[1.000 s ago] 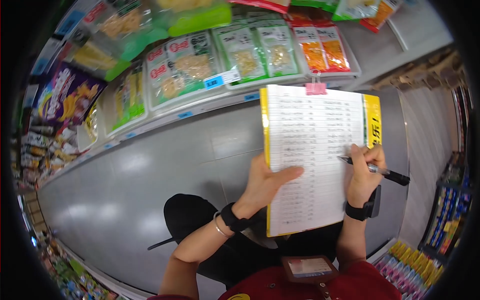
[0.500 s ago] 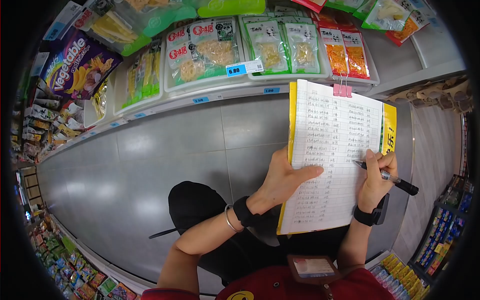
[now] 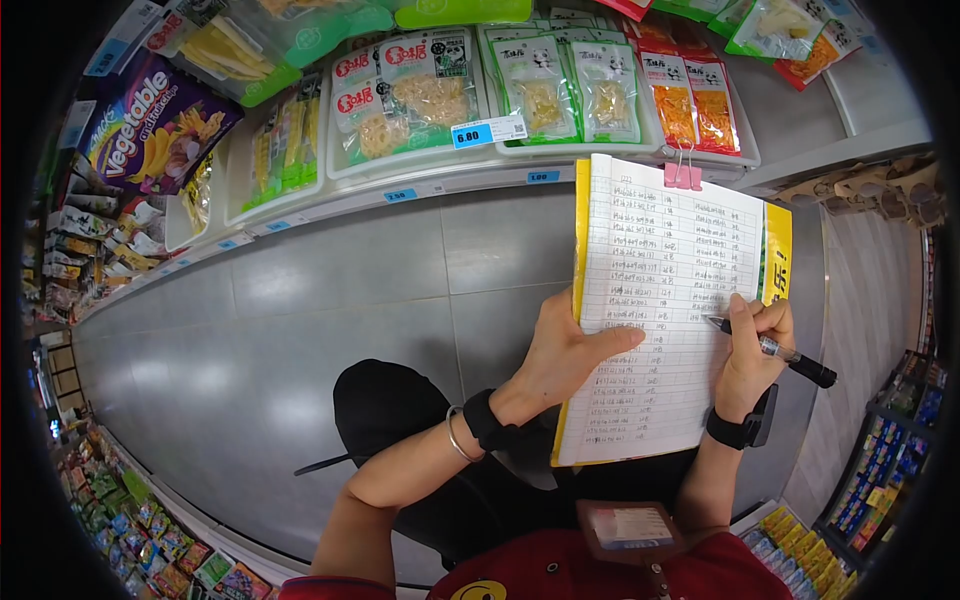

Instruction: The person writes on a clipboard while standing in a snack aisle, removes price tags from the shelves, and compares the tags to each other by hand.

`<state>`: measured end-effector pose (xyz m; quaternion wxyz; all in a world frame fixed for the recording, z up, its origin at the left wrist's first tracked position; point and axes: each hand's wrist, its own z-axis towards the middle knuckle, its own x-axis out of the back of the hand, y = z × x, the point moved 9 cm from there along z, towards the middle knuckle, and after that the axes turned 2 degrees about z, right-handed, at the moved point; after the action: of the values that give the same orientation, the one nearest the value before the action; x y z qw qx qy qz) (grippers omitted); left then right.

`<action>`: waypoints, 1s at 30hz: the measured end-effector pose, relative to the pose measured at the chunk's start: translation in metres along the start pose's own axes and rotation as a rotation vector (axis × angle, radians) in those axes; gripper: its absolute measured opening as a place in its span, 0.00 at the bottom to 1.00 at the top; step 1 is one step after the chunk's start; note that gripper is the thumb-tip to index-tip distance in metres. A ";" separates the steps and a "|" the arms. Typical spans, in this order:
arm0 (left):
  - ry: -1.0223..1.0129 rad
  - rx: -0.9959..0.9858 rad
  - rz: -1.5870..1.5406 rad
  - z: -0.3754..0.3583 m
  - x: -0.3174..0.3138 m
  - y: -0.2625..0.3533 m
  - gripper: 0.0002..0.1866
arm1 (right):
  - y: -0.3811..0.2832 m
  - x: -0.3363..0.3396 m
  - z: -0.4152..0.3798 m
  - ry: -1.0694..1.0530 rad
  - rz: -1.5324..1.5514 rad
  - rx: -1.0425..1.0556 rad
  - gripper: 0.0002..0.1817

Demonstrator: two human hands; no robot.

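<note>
A ruled notebook [image 3: 640,250] covered with handwritten rows of numbers lies tilted over my lap, on a yellow backing that shows at its edges. My left hand [image 3: 565,355] grips its left edge, the thumb flat on the page and the fingers hidden beneath. In my right hand [image 3: 748,365] is a black pen [image 3: 795,361], pinched between thumb and fingers. The pen's tip meets the paper in the right-hand column, at the lower end of the written rows. A pink binder clip [image 3: 683,177] sits at the page's top edge.
Ahead runs a shelf of packaged snacks [image 3: 405,95] in white trays, with blue price labels [image 3: 485,134] along its edge. A purple vegetable chip bag [image 3: 160,130] stands at left. Grey floor tiles [image 3: 280,310] lie below. More packets [image 3: 150,530] fill the lower left.
The pen tip has shifted very slightly on the page, and the badge on my chest has swung a little. Both hands keep their holds.
</note>
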<state>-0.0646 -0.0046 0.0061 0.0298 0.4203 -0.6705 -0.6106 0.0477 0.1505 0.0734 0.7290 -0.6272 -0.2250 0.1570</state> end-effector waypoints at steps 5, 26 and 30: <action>-0.005 0.000 0.002 0.001 0.000 -0.001 0.18 | 0.000 0.001 0.000 0.003 0.002 -0.002 0.19; 0.053 0.084 0.014 -0.001 0.000 -0.002 0.19 | 0.001 -0.001 0.001 0.009 0.080 0.011 0.18; 0.089 0.062 0.032 -0.003 0.002 0.001 0.19 | 0.003 -0.002 -0.001 -0.008 0.106 0.014 0.18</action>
<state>-0.0649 -0.0083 0.0069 0.0561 0.4370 -0.6936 -0.5699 0.0469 0.1495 0.0706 0.7232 -0.6324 -0.1930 0.1994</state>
